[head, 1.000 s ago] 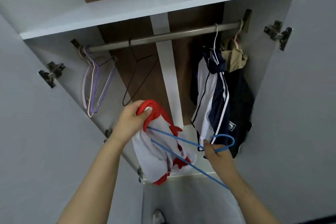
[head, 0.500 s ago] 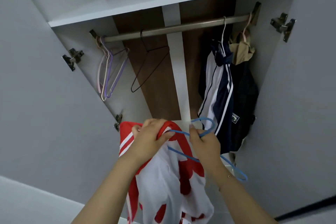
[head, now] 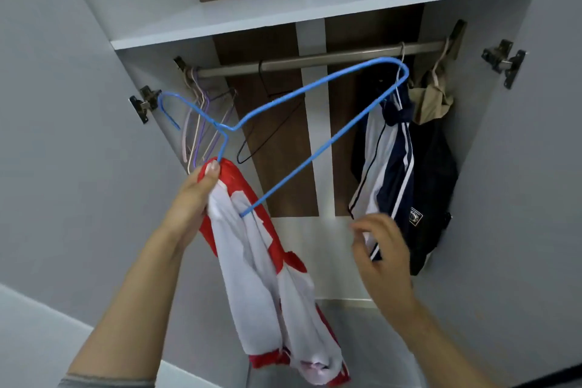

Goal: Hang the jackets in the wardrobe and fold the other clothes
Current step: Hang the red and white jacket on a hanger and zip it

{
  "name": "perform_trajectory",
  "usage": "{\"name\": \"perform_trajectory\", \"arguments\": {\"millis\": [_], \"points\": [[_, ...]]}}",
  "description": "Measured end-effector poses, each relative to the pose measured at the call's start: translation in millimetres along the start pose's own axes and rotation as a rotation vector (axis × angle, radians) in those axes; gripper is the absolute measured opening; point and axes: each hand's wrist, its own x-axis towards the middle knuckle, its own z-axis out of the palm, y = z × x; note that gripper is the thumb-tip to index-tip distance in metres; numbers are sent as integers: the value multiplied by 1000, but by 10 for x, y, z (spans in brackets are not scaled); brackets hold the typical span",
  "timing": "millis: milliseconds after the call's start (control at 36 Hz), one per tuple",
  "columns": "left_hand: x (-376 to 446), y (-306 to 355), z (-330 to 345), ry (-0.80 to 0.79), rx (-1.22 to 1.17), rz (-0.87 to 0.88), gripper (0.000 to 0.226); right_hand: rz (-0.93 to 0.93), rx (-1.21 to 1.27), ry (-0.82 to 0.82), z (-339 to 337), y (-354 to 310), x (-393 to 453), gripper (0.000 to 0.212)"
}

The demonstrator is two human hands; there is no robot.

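Red-and-white jacket [head: 252, 249] hung bunched from the left hand [head: 192, 198], which gripped it at its red collar end, thumb pressed on the top fold. The cloth was mostly white with broad red panels and red trim at the lower hem, and it drooped in crumpled folds below the fist, in front of the open wardrobe. A blue wire hanger [head: 315, 98] rose out of the same grip, tilted on its side: one shoulder was buried in the garment, the other reached up to the right near the rail [head: 315, 60], and its hook pointed left. The right hand [head: 381, 252] hovered apart from the hanger, fingers loosely curled and holding nothing, just in front of the lower edge of a navy-and-white striped jacket [head: 390, 173]. That jacket hung on the right end of the rail, with a tan garment [head: 431, 98] beside it. At the left end of the rail several empty pale and purple hangers [head: 198, 123] hung together, and a thin black hanger [head: 267, 123] hung alone near the middle. A white shelf [head: 315, 6] ran above the rail, and metal hinges showed on both doors.
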Motion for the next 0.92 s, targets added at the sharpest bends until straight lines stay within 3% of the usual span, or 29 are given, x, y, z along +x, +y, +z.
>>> {"name": "perform_trajectory", "arguments": {"millis": [139, 278, 333, 472, 556, 667, 750, 833, 917], "points": [[17, 334, 16, -22, -27, 23, 28, 445, 70, -447, 519, 271, -201, 29], [-5, 585, 19, -18, -38, 48, 27, 887, 205, -827, 1118, 366, -38, 85], [-18, 652, -3, -20, -35, 72, 27, 1018, 234, -878, 1271, 446, -50, 89], [-59, 750, -183, 15, 50, 126, 30, 1032, 489, -724, 1370, 575, -83, 36], [-83, 778, -440, 95, 155, 139, 26, 1002, 635, -714, 1133, 646, 109, 32], [-165, 691, -809, 113, 270, 112, 24, 991, 655, -548, 646, 845, 612, 41], [-233, 527, -872, 60, 392, 54, 24, 937, 660, -486, 346, 808, 1035, 20], [-294, 388, -770, -31, 523, 41, 20, 855, 526, -402, 151, 674, 1369, 9], [-314, 267, -631, -132, 637, 47, 19, 767, 336, -344, -1, 523, 1581, 20]]}}
